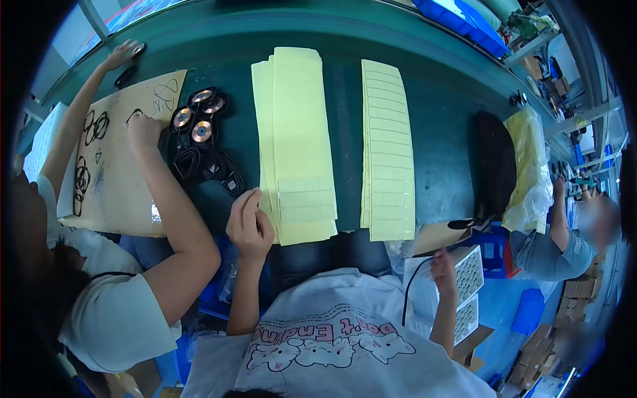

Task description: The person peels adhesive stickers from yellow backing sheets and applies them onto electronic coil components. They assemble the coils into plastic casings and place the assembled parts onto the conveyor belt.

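Left hand: Your left hand (251, 225) was raised at the left edge of a stack of long, pale-yellow paper sheets (295, 126), its fingers bent and thumb close by; whether the tips were clamped on anything, you could not tell.
Right hand: Your right hand (444, 270) hung well apart from the left, past the desk's near edge, with a thin black cord (406, 298) curving up to its fingers; blur left it unclear whether they gripped it.
Yellow sheets: The stack lay lengthwise on the dark green desk (346, 132) before you, its near end bearing a grid of glossy rectangles. To its right, apart, lay a narrower pale-yellow stack ruled with crosswise lines (390, 152).
Copper discs: Round copper-coloured discs with dark centres (202, 131) sat left of the sheets, beyond a bundle of coiled black cables (204, 164).
Cardboard: At your left, a co-worker's hand (142, 129) rested over a tan cardboard sheet (123, 176) bearing thin black loops (101, 126).
Far right: A yellow bundle in clear plastic (531, 169) lay beside a dark, rounded object (495, 159).
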